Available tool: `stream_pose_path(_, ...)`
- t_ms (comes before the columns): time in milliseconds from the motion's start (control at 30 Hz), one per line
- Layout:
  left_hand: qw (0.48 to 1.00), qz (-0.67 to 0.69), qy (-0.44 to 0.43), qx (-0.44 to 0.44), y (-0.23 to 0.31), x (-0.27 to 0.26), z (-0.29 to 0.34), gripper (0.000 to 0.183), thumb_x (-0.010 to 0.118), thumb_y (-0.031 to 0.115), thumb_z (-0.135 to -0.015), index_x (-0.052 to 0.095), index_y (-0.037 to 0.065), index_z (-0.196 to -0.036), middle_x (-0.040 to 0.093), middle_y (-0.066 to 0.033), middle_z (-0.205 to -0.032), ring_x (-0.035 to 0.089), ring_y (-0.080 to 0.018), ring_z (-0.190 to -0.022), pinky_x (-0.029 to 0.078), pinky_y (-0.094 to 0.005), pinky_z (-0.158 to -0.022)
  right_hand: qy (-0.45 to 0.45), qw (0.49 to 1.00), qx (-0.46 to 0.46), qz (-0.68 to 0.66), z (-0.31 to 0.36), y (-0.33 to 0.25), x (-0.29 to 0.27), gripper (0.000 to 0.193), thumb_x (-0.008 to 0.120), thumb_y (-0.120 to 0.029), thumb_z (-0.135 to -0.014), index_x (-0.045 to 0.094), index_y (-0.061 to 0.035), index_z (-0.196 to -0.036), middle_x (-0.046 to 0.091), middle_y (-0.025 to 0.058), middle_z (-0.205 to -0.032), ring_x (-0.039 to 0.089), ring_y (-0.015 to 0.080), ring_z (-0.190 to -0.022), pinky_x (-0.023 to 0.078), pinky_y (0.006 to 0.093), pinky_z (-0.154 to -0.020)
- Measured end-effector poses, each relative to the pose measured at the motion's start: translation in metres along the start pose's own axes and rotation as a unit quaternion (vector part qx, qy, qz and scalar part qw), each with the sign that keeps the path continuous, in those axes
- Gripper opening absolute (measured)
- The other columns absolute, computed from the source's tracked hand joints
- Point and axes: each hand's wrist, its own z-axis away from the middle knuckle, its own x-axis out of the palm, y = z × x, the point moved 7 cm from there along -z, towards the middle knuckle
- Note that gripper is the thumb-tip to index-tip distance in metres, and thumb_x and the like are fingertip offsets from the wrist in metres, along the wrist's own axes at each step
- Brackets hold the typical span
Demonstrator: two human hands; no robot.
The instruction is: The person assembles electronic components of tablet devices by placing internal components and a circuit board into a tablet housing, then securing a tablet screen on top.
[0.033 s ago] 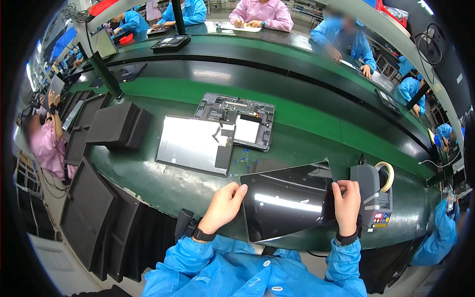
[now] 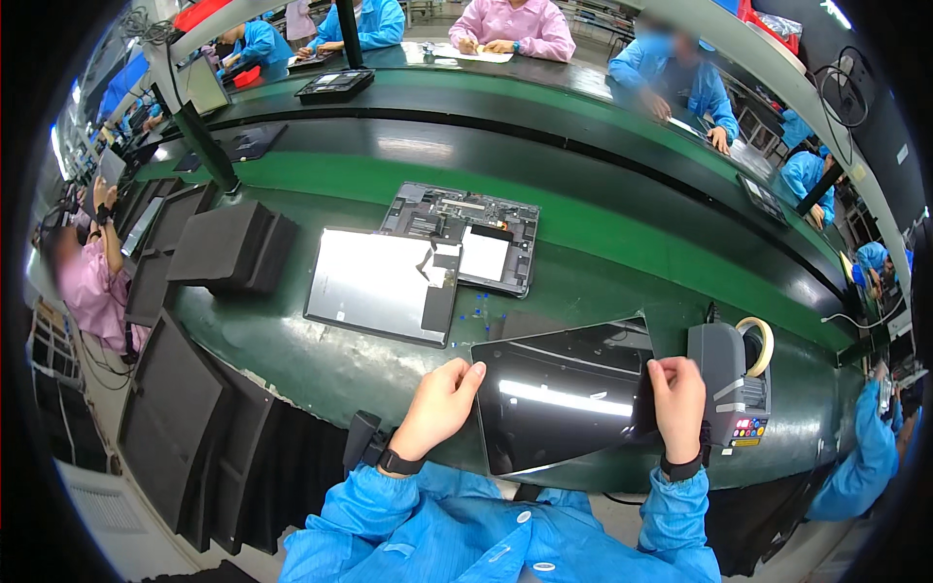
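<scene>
The left hand (image 2: 442,413) pinches the dark glass panel (image 2: 564,408) by its 9 o'clock edge, thumb and fingers together, while the right hand (image 2: 677,398) has its fingers curled and bunched at the 3 o'clock edge; whether these grip the panel itself I cannot tell. The panel lies tilted at the near side of the green desk (image 2: 603,262), below a white-backed screen (image 2: 379,287) at 10 o'clock from it and an opened device chassis (image 2: 510,219) at 11, with blue bits (image 2: 476,313) scattered between. Compared with the earlier frame, the right hand has shifted slightly toward 9 o'clock, closer in on the panel; the left hand and the panel look unchanged. At 3 o'clock, just beyond the right hand, a grey tape machine (image 2: 714,350) carries a tape roll (image 2: 768,345); its small red-lit display (image 2: 744,424) and yellow strip (image 2: 746,443) are too small to make out. A dark foam stack (image 2: 219,243) stands at 10 o'clock, black trays (image 2: 175,428) at 9. Far off at 12, a person in pink (image 2: 520,24) bends over white sheets.
</scene>
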Motion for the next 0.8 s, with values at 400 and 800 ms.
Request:
stream_pose_path(400,0.995,-0.092,0.007,0.041,0.055,-0.010,-0.002,0.046,0.070,0.036,-0.083,0.045,0.001,-0.066,0.049,-0.0126,-0.053,0.049,-0.0222,-0.048,0.039,-0.0350,-0.047,-0.003,0.977,0.136,-0.166,0.002,0.023,-0.006,0.023,0.066,-0.020,-0.088,0.055,-0.0004,-0.086,0.053,0.0030,-0.071,0.048,0.0127,-0.063,0.040,0.0276,-0.058)
stream_pose_path(800,0.957,0.249,0.041,0.145,0.075,0.013,-0.013,0.032,0.060,0.019,-0.092,0.047,0.002,-0.117,0.058,-0.0066,-0.097,0.054,-0.0128,-0.087,0.045,-0.0243,-0.071,0.004,0.862,0.150,-0.485,0.023,0.025,0.001,0.025,0.056,-0.028,-0.096,0.048,-0.0067,-0.085,0.048,-0.0042,-0.065,0.043,0.0036,-0.053,0.037,0.0196,-0.048)
